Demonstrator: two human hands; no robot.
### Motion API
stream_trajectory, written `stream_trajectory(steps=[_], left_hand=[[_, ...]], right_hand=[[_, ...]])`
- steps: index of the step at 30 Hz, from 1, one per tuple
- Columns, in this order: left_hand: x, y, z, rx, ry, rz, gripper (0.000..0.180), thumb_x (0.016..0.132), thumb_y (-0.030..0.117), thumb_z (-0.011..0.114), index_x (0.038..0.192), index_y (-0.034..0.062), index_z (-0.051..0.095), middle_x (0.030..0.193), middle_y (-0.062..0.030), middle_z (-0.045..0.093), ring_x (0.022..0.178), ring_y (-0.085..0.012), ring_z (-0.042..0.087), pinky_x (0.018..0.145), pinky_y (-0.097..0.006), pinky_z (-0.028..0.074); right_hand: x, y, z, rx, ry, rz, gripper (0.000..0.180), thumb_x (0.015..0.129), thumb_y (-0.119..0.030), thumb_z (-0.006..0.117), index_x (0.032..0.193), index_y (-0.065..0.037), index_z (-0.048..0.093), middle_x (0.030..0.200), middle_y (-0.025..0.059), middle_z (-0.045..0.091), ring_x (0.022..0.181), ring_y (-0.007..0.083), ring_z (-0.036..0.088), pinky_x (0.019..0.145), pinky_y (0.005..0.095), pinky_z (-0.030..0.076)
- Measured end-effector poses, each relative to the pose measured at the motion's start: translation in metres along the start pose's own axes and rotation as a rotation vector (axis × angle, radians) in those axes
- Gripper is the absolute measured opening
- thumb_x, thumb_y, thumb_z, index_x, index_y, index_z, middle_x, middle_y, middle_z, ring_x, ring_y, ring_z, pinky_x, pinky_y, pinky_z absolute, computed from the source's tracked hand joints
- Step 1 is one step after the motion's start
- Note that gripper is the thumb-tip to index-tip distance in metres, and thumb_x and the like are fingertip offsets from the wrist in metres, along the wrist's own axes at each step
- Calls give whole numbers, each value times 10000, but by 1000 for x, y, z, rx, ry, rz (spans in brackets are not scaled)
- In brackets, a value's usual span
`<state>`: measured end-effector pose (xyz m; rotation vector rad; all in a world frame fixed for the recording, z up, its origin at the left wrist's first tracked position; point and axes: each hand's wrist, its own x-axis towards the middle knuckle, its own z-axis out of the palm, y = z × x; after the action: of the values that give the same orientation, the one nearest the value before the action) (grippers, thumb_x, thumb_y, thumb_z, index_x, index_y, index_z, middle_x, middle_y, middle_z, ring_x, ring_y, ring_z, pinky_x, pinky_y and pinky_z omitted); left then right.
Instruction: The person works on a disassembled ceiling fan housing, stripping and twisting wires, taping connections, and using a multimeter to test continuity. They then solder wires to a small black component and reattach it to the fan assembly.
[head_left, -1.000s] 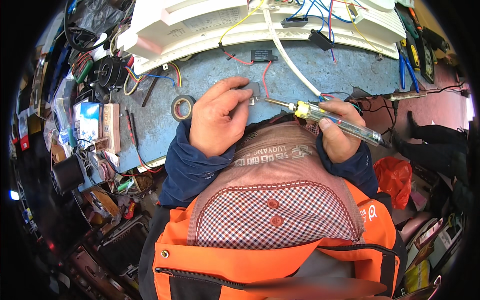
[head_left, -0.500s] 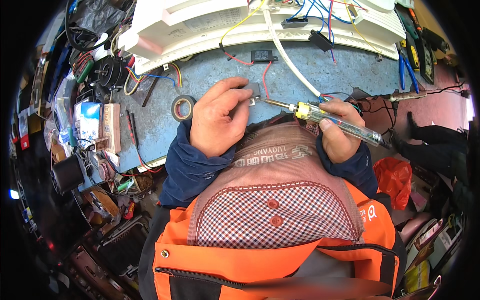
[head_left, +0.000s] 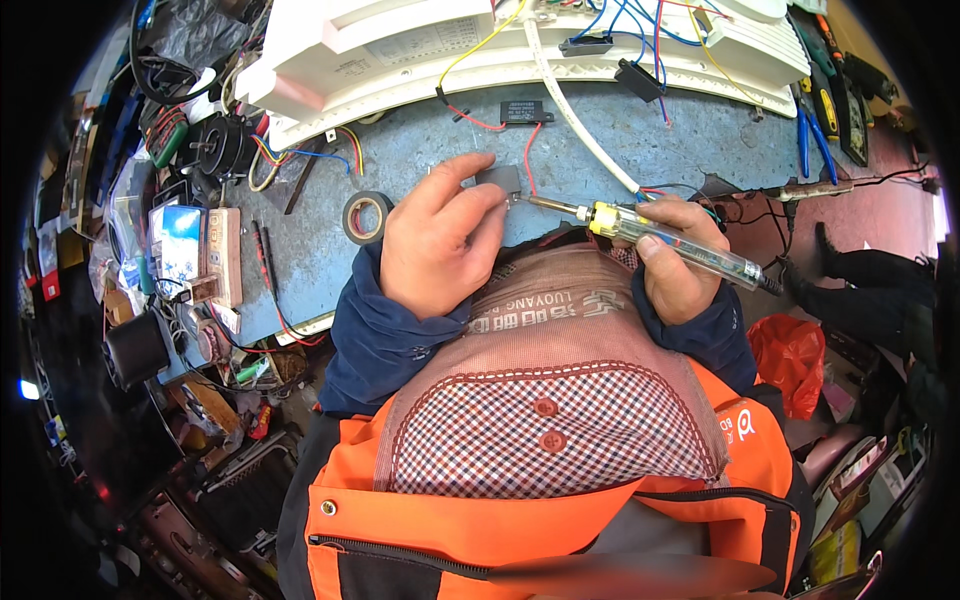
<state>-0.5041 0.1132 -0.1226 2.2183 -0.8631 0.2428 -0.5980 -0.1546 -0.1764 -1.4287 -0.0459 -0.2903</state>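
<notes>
Between the thumb and fingers of my left hand [head_left: 438, 235] is a small dark grey rectangular capacitor [head_left: 500, 180], its metal terminals toward the right. My right hand [head_left: 683, 255] is closed around the clear handle of a soldering iron [head_left: 640, 235] with a yellow collar. The iron's tip points left and is at or very near the terminals; I cannot tell whether it touches. A red wire [head_left: 531, 160] comes down to the tip from a black capacitor [head_left: 525, 112] lying on the bench.
Ahead stands a white appliance housing [head_left: 390, 45] with loose wires and a white cable [head_left: 575, 110]. Black tape [head_left: 366, 217] lies left of my left hand, near red and black test probes [head_left: 264, 258]. Blue-handled pliers [head_left: 815, 145] are at the right. The blue bench [head_left: 320, 205] ends near my apron.
The fingers of my left hand have shifted slightly, and more of the grey capacitor's face shows now. My right hand and the soldering iron have hardly moved.
</notes>
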Motion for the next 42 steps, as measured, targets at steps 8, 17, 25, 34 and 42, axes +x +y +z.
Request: stream_trajectory(steps=[8, 17, 25, 34, 42], left_hand=[[3, -2, -1, 183, -69, 158, 250, 832, -56, 797, 1065, 21, 754, 1282, -181, 732, 794, -258, 755, 714, -370, 618], [5, -3, -1, 294, -110, 248, 269, 804, -42, 774, 1061, 22, 728, 1271, -177, 726, 826, -293, 741, 713, -397, 612], [2, 4, -4, 37, -58, -36, 182, 855, 12, 765, 1011, 14, 670, 1211, -180, 711, 758, -316, 717, 659, -398, 597], [-19, -9, -36, 296, 235, -417, 395, 914, -56, 704, 1303, 10, 705, 1207, -184, 724, 796, -228, 706, 686, -339, 568], [8, 3, -32, 194, -9, 45, 440, 827, 10, 751, 1262, 74, 751, 1288, -137, 736, 1149, -353, 680, 1017, -456, 497]], right_hand=[[0, -2, -2, -35, -15, 1, 284, 933, -48, 738, 1190, 71, 715, 1034, 143, 733, 886, 171, 675, 835, 318, 542], [0, -1, -2, -50, -4, 2, 284, 927, -52, 743, 1184, 67, 725, 1036, 144, 739, 898, 182, 681, 848, 326, 543], [0, -2, -2, -93, -8, -5, 286, 929, -62, 738, 1185, 66, 724, 1062, 163, 752, 945, 197, 706, 882, 343, 558], [-1, 3, -1, 89, 46, 5, 316, 956, -79, 719, 1227, 80, 685, 1088, 182, 745, 907, 194, 735, 866, 338, 587], [-2, 1, -4, 8, -19, 24, 289, 959, -66, 728, 1218, 61, 712, 1104, 157, 760, 927, 171, 712, 876, 323, 568]])
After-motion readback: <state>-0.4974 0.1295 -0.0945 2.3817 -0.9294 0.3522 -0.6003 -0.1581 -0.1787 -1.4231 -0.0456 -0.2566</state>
